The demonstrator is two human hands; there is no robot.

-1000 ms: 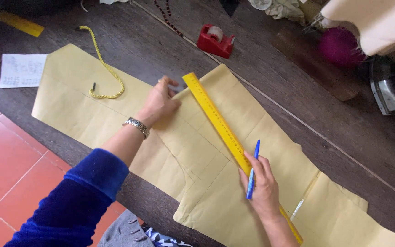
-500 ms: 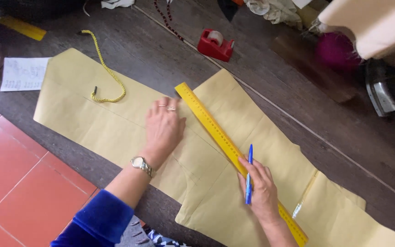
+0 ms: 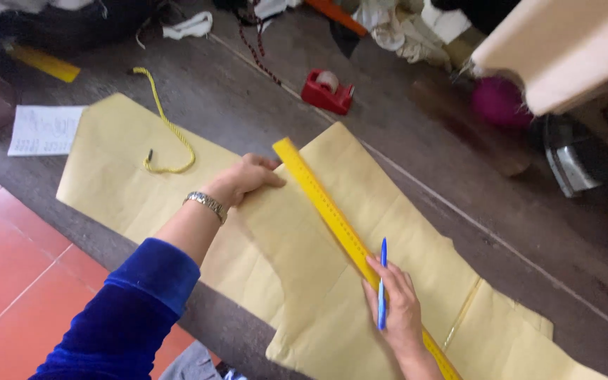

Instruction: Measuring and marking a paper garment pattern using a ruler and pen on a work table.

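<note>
Far L: white paper sheet [image 3: 42,130] w/ faint writing, lying on dark wood table [image 3: 248,91], just off the L edge of the pattern paper. Above it a yellow flat strip [image 3: 45,63], partly cut off by dark stuff at top.

Tan pattern paper [image 3: 114,176] spread flat across table, runs L to lower R, cut to shaped outline; near edge overhangs table slightly. Red tile floor [image 3: 8,281] below L.

Yellow cord [image 3: 167,130] curls from table onto the paper's upper L part, dark tip resting on paper.

L arm: blue velvet sleeve [image 3: 128,317], metal wristwatch [image 3: 205,204]. Left hand [image 3: 244,179] palm-down on paper, fingers stretched toward ruler's upper end, tips touching or just beside it; can't tell which. Not gripping anything, flat press only.

Ctr: yellow ruler [image 3: 332,214] lies diagonal on the paper, upper end near paper's top edge, lower end running under R hand and out toward bottom frame edge. Red tape dispenser [image 3: 326,91] on bare table above ruler's top end, well apart from it. Dark bead string [image 3: 251,46] trails on table up-L of dispenser.

Right hand [image 3: 399,313] rests on ruler's lower part, fingers pressing it to paper. Blue pen [image 3: 382,285] held along the fingers, pointing up, tip near ruler edge; hand closed loosely round pen.

R: pink round object [image 3: 497,102], blurred; pale board [image 3: 564,49] across top R corner; metal item [image 3: 571,165] below it, can't ID. Cloth heap [image 3: 402,24] at top.
</note>
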